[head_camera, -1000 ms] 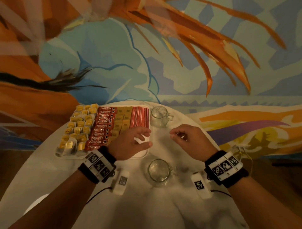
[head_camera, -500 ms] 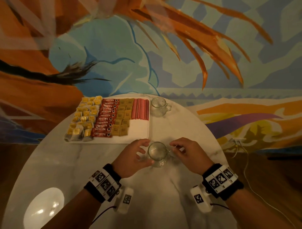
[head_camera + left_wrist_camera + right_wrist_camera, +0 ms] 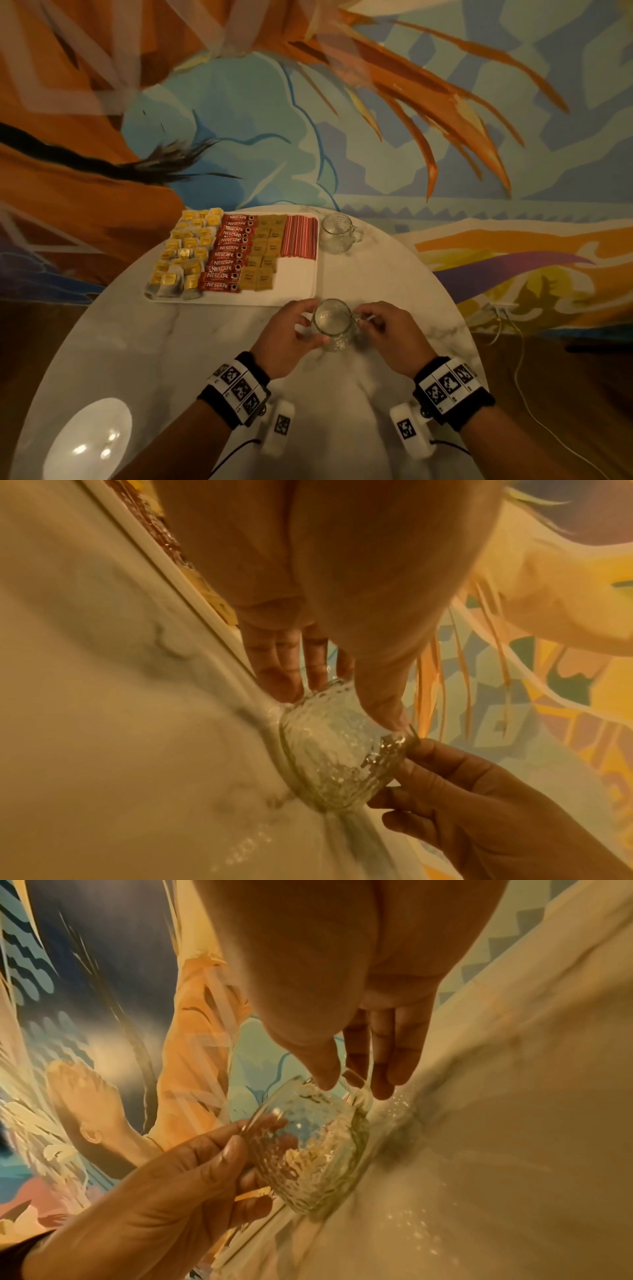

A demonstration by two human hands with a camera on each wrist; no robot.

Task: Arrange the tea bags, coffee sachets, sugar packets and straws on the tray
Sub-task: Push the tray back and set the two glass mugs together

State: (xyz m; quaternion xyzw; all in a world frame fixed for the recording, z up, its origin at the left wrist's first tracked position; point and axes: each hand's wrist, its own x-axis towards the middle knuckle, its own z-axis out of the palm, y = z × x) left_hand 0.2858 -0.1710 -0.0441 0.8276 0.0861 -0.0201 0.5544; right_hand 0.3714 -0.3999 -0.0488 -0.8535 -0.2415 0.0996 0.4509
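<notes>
A white tray [image 3: 295,281] at the table's far left holds rows of yellow tea bags [image 3: 186,253], red coffee sachets [image 3: 227,255], brown sugar packets [image 3: 265,255] and red striped straws [image 3: 298,236]. In front of the tray stands an empty textured glass mug [image 3: 334,323] on the table. My left hand [image 3: 306,325] grips its body, thumb on the near side and fingers [image 3: 281,674] on the far side. My right hand [image 3: 363,320] pinches the mug's handle [image 3: 356,1089] between thumb and fingers. The mug [image 3: 335,753] [image 3: 308,1150] touches the tabletop.
A second empty glass mug [image 3: 338,233] stands just right of the tray's far corner. The round white marble table [image 3: 191,359] has a bright lamp reflection [image 3: 89,442] at the near left. A white cable [image 3: 520,370] runs over the floor on the right.
My left hand left the tray's near right corner and came back to the mug. My right hand closed in on its handle. Both now hold the mug.
</notes>
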